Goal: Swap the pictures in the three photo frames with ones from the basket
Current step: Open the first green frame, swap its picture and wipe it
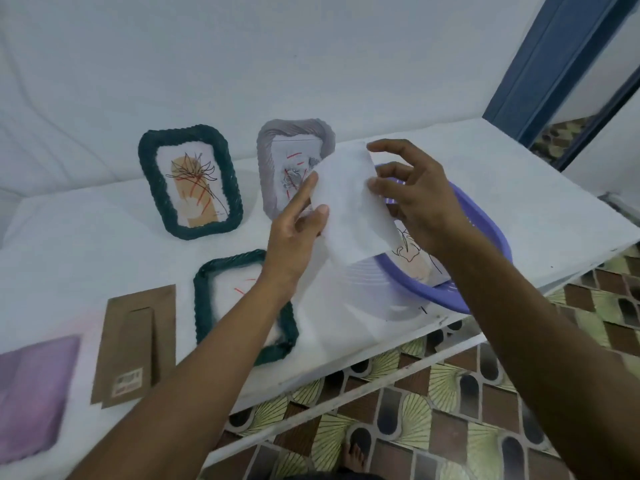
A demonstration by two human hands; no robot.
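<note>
i count three woven rope-textured photo frames on the white cloth-covered table point(485, 161). the dark green braided rectangular frame point(189, 181) stands upright, tilted back, with a line-drawn flower print on an orange patch behind its window. just right of it a pale grey braided frame point(277, 168) also stands upright, its print marked with red strokes, and its right side is partly hidden by the sheet i hold. a second dark green braided frame point(242, 306) lies flat near the table's front edge, partly under my left forearm, with a white print with red dashes showing inside it.

my left hand point(294, 233) pinches the left edge of a plain white rectangular paper sheet point(349, 206) between thumb and fingers. my right hand point(415, 199) has its fingers curled and fanned apart, with fingertips touching the sheet's right edge; the sheet is lifted above the table, over the rim of a shallow round purple plastic basket point(485, 237). inside the basket i see at least one more print point(412, 258) with a black line drawing on peach.

one flat brown cardboard backing board point(135, 344) with a folded stand lies at the left front, and beside it one soft lilac cloth point(31, 393). below the table edge is patterned tile floor point(450, 393).
</note>
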